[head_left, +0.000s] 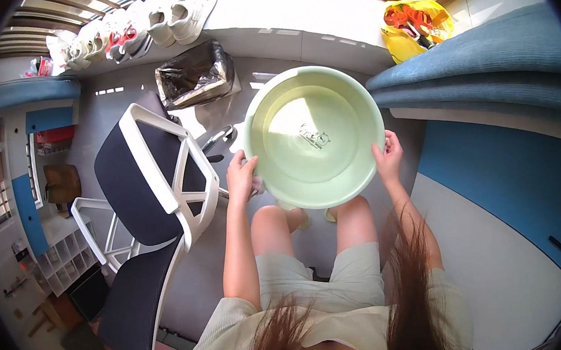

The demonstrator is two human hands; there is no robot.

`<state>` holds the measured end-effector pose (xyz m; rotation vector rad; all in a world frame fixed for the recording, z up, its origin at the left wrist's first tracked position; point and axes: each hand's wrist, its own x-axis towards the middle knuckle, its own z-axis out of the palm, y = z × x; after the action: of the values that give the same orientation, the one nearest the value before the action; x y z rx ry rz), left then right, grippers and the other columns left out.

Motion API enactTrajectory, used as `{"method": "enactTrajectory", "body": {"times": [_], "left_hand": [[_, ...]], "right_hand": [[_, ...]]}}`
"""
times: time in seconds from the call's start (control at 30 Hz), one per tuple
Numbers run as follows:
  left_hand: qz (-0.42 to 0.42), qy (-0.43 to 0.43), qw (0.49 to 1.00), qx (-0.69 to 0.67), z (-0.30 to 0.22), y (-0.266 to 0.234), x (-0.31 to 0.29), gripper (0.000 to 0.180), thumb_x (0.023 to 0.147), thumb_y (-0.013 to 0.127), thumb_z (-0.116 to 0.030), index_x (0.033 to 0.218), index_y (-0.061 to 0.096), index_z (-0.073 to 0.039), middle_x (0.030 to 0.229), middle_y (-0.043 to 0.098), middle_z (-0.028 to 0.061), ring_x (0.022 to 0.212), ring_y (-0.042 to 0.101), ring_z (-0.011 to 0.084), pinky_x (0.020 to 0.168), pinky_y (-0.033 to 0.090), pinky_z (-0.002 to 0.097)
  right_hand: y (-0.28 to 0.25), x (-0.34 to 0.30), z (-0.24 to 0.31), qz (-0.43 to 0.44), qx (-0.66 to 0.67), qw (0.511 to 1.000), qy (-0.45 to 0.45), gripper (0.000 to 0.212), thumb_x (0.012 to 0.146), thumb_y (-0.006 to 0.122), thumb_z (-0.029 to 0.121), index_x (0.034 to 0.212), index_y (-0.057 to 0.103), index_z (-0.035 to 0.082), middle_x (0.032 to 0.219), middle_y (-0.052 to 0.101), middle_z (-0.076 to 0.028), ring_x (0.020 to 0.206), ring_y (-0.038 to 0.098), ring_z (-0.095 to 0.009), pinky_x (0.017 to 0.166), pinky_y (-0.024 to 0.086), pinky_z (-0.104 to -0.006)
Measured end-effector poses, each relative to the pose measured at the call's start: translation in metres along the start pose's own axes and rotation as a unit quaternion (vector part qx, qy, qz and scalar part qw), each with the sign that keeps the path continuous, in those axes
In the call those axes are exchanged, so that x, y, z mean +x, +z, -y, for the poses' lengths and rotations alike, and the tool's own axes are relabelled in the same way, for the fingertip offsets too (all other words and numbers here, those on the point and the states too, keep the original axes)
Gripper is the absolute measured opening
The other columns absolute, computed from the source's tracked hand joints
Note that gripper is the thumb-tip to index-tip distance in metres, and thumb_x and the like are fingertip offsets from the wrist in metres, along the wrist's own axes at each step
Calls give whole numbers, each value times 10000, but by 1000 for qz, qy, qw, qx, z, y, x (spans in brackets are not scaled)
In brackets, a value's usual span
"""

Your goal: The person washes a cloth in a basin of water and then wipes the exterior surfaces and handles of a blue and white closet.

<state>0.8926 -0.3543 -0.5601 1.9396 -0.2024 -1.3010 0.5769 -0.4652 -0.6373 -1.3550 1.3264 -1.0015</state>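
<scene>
A round, pale green plastic basin [280,187] is held out in front of my body above my knees, between both hands. My left hand [243,176] grips its rim on the left, thumb over the edge and fingers curled beneath. Something small and pale [256,185] shows beside those fingers, too little of it to name. On the opposite side, my right hand [389,156] is closed on the rim in the same way. A dark printed animal figure [317,138] marks the basin's floor, where sunlight falls. Whether it contains water, I cannot tell.
A white-framed chair with a dark seat [145,299] stands close on the left. Ahead is a bin [195,75] with a black liner. Shoes [174,16] line the window ledge, near a yellow bag [410,44]. Blue curtains [478,55] and a blue-and-white cabinet [498,188] flank the right.
</scene>
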Motion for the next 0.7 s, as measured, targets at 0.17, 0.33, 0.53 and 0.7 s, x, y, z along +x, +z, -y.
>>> {"method": "enactTrajectory", "body": {"times": [0.17,0.33,0.53,0.7], "left_hand": [[-15,20,1000,-17,71,21,102,88,846,539,-88,918,525,-40,593,518,30,334,369,65,294,245,216],[9,69,997,-31,145,30,195,228,824,573,-105,1019,564,13,684,596,76,408,470,102,352,342,255],[-1,155,982,-106,226,31,278,424,792,626,-120,1151,507,72,836,614,92,475,500,100,406,382,252],[39,71,989,-122,231,51,292,442,830,593,-108,1220,448,43,714,577,56,387,427,85,334,349,245]], "right_hand": [[35,39,-112,3,4,1000,-9,229,771,600,-11,990,535,-30,784,606,-16,684,526,-36,593,405,-173],[59,66,-209,22,-17,999,-30,221,766,605,-10,978,548,-31,758,609,3,660,515,-15,579,389,-160],[90,75,-280,22,24,998,-49,219,768,621,7,972,550,-26,725,597,23,624,478,5,551,352,-146],[85,80,-326,17,22,999,-44,202,771,627,15,955,550,-18,712,594,31,613,466,12,540,344,-146]]}}
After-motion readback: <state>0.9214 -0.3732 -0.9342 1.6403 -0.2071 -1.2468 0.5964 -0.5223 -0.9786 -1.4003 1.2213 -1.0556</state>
